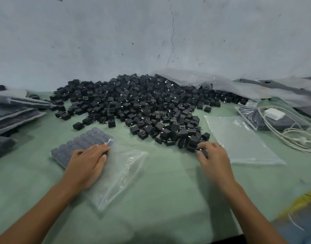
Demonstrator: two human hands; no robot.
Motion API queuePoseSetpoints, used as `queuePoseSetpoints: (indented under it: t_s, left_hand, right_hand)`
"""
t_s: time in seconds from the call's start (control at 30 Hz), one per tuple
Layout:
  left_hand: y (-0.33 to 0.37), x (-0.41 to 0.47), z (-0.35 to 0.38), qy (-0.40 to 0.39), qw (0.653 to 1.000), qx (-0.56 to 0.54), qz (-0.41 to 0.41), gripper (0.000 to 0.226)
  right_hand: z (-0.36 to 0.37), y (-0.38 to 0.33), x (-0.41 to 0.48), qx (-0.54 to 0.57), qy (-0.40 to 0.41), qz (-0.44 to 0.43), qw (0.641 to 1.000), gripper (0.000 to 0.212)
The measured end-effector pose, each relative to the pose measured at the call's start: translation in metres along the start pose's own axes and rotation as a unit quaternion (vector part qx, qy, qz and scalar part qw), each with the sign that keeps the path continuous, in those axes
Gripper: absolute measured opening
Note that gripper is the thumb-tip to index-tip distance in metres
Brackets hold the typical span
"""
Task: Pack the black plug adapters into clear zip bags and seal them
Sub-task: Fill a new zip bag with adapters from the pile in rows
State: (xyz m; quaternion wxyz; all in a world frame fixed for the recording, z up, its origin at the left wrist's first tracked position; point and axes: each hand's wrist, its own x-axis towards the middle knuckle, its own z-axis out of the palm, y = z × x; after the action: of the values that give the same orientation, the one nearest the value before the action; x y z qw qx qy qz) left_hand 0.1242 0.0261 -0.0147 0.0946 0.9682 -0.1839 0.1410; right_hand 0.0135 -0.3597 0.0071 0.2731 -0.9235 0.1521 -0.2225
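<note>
A large heap of small black cube-shaped plug adapters [142, 106] covers the far middle of the pale green surface [168, 199]. Just in front of the heap's left side lies a clear plastic zip bag [119, 175], its far half filled with neat rows of adapters and its near half slack. The left hand [88, 164] rests flat on it, fingers straight. At the heap's near right edge the right hand [214, 159] curls its fingers round one loose black adapter [204, 152]. Right of the heap lies a stack of flat empty clear bags [239, 138]; left of the heap, filled bags [16, 113] are piled.
</note>
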Motion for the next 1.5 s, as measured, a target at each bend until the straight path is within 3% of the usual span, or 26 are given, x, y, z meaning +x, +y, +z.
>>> queuePoseSetpoints:
  t_s: [0.13, 0.3, 0.6, 0.83, 1.0, 1.2, 1.3, 1.37, 1.5]
  left_hand:
    - [0.001, 0.000, -0.002, -0.012, 1.000, -0.012, -0.003, 0.054]
    - [0.005, -0.002, -0.005, -0.013, 1.000, -0.016, 0.001, 0.056]
    - [0.005, 0.000, -0.004, -0.019, 0.999, -0.031, -0.007, 0.041]
    - [0.003, 0.001, -0.004, -0.015, 0.999, -0.036, -0.005, 0.040]
    - [0.003, 0.002, -0.003, -0.018, 0.999, -0.046, -0.004, 0.040]
    - [0.002, 0.002, -0.003, -0.009, 0.999, -0.051, 0.001, 0.040]
    - [0.004, 0.001, -0.005, -0.001, 0.999, -0.053, 0.008, 0.040]
    - [0.004, 0.000, -0.006, 0.003, 0.999, -0.053, 0.011, 0.039]
    - [0.005, -0.001, -0.007, 0.011, 0.998, -0.063, 0.018, 0.033]
  right_hand:
    - [0.007, 0.027, 0.003, -0.050, -0.077, 0.053, 0.994, 0.039]
    - [0.012, 0.026, 0.007, -0.003, -0.033, 0.075, 0.997, 0.038]
    - [0.014, -0.028, -0.035, 0.166, -0.053, 0.034, 0.984, 0.012]
    - [0.057, -0.091, -0.075, 0.315, -0.190, -0.002, 0.930, 0.025]
    - [0.095, -0.131, -0.071, 0.444, -0.262, 0.071, 0.854, 0.026]
    - [0.127, -0.178, -0.055, 0.548, -0.275, 0.170, 0.771, 0.035]
    - [0.135, -0.200, -0.042, 0.565, -0.282, 0.149, 0.760, 0.022]
    - [0.136, -0.213, -0.037, 0.602, -0.298, 0.132, 0.729, 0.024]
    - [0.151, -0.216, -0.029, 0.563, -0.302, 0.136, 0.757, 0.032]
